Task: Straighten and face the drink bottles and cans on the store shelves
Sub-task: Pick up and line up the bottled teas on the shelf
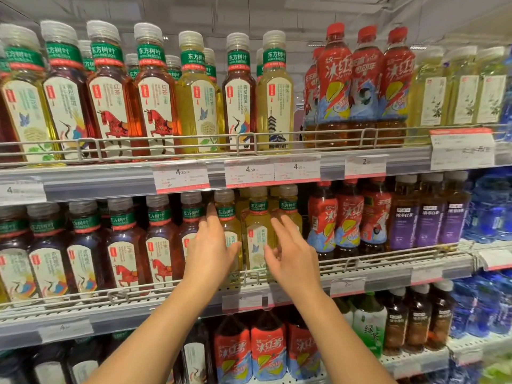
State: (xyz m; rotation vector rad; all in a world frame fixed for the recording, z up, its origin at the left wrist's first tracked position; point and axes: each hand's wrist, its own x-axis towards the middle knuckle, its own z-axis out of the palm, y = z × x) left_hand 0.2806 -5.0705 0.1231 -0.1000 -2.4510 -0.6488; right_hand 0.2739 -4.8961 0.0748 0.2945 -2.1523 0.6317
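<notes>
Both hands up at the middle shelf, neither closed on anything. Left hand lies flat, fingers extended, palm against the front of a pale yellow tea bottle; index tip reaches up to its green neck band. Right hand is loose, fingers spread and slightly curled, thumb near the lower label of the next yellow tea bottle, which stands betw. my two hands, label w/ butterfly facing out. Whether the rt fingers touch it or the third yellow bottle behind them, cannot tell. All three stand upright behind the wire front rail, which runs just under both wrists. Left of my left hand: row of dark red tea bottles, horse labels facing front, upright. Right of my right hand: red-labelled iced tea bottles, then purple-labelled bottles, then blue water bottles at far rt. Above my hands: price tags marked 4.50 on the shelf edge, and the upper shelf w/ mixed red and yellow tea bottles, labels mostly forward. Below my forearms: lower shelf w/ more red iced tea bottles and a green tea bottle. Some blur at frame edges; small print unreadable.
</notes>
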